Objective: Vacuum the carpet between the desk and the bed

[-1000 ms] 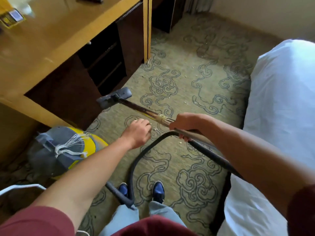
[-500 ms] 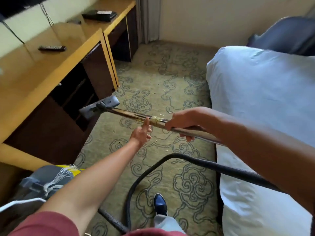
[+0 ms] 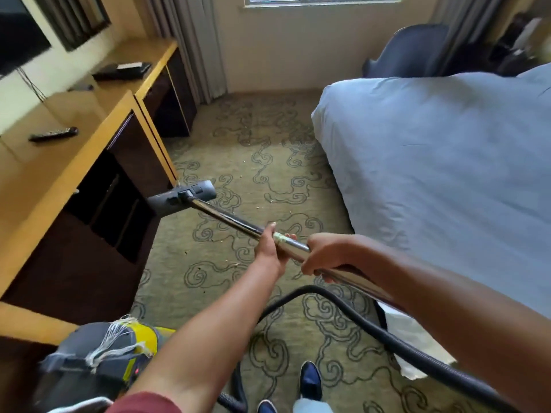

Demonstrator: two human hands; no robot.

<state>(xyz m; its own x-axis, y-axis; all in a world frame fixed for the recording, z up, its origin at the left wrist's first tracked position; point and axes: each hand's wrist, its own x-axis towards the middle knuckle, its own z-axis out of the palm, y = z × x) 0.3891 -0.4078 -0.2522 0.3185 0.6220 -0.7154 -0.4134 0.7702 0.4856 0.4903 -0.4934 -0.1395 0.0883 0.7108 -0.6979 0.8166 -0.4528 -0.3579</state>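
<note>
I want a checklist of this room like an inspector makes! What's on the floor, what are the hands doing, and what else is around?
Surface: patterned green carpet, with small pale crumbs scattered between desk and bed.
Job's things: vacuum head raised near the desk front; metal wand runs back to the hands; grey and yellow vacuum canister at lower left.
Clutter: remote control and a flat black box on the desk.
Hands: left hand and right hand both grip the wand, fingers curled round it.
Cables: black hose loops across the carpet; thin wire on the wall by the TV.
Surroundings: bed with white sheet at right, dark chair, curtains, window.
</note>
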